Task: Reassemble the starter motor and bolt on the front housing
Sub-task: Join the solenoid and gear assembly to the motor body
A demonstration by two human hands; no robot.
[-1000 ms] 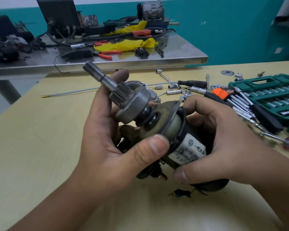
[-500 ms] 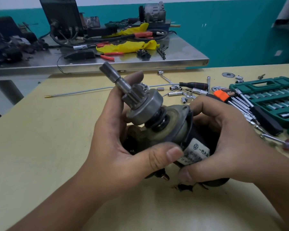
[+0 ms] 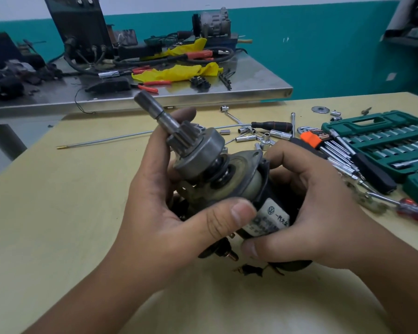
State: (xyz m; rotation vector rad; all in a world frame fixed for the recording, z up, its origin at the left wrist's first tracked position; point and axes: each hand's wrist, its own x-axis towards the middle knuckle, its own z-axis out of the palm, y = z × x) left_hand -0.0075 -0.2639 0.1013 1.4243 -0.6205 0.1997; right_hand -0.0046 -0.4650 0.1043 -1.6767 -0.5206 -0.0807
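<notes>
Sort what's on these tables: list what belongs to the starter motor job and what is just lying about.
In the job:
starter motor, gripped by left hand and right hand
socket set case
loose sockets

Lying about:
yellow rag
red-handled pliers
thin metal rod

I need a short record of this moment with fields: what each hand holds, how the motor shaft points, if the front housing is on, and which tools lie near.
left hand: left hand grips the gear end of the starter motor, thumb across the front
right hand: right hand grips the black motor body by its label
shaft: shaft points up and away to the left, bare
front housing: not on; gear is uncovered
surface: yellow table
tools near: green socket set, loose sockets, red-handled screwdriver, all to the right
</notes>
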